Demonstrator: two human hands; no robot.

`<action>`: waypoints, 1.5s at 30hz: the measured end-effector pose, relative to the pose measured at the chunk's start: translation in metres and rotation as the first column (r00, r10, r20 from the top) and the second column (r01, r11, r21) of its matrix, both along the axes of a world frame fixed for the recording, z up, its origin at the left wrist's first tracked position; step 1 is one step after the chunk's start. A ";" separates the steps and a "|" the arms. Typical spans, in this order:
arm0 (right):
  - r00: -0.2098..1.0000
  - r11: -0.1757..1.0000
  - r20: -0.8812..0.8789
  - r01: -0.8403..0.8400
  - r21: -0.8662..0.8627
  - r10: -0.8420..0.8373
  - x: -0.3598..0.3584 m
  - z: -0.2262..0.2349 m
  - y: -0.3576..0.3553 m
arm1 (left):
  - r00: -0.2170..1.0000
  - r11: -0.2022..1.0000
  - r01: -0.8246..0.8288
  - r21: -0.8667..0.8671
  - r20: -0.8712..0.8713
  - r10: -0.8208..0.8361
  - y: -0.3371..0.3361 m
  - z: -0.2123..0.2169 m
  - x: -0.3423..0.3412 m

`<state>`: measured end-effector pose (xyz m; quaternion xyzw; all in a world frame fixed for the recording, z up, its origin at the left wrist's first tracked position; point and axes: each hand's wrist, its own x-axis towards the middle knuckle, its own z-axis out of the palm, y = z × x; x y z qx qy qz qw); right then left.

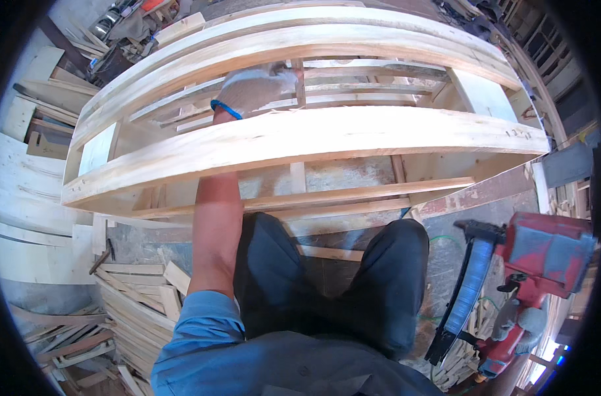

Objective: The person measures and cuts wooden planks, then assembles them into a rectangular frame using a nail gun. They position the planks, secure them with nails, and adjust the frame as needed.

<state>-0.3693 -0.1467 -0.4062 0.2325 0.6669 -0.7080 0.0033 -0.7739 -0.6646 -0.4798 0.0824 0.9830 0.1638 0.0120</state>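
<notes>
My left hand [254, 89], in a white glove with a blue cuff, reaches through a large pale wooden frame [314, 138]. It grips a short upright slat [300, 84] between the frame's inner rails. My bare forearm passes under the near rail. My right hand [519, 325], in a grey glove, holds a red nail gun [544, 254] by its handle at the lower right. The gun's long dark magazine [469, 290] slants down toward my right knee. The gun is well apart from the frame.
The frame lies across a workbench above my knees. Stacked thin wooden strips [132, 310] lie on the floor at the lower left. Cut boards [30, 191] lean at the left. A green hose [439, 241] runs near the gun. Tools and clutter fill the far top corners.
</notes>
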 end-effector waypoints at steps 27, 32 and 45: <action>0.826 0.896 -0.384 -0.293 0.333 0.412 -0.259 0.182 -0.220 | 0.965 0.990 0.028 0.135 -0.262 0.009 0.027 -0.022 -0.004; 0.825 0.855 -0.334 -0.300 0.423 0.455 -0.284 0.192 -0.243 | 0.935 0.983 0.057 0.176 -0.354 0.009 0.033 -0.033 -0.008; 0.819 0.775 -0.236 -0.342 0.531 0.523 -0.328 0.188 -0.276 | 0.873 0.991 0.039 0.127 -0.487 0.029 0.014 -0.053 -0.017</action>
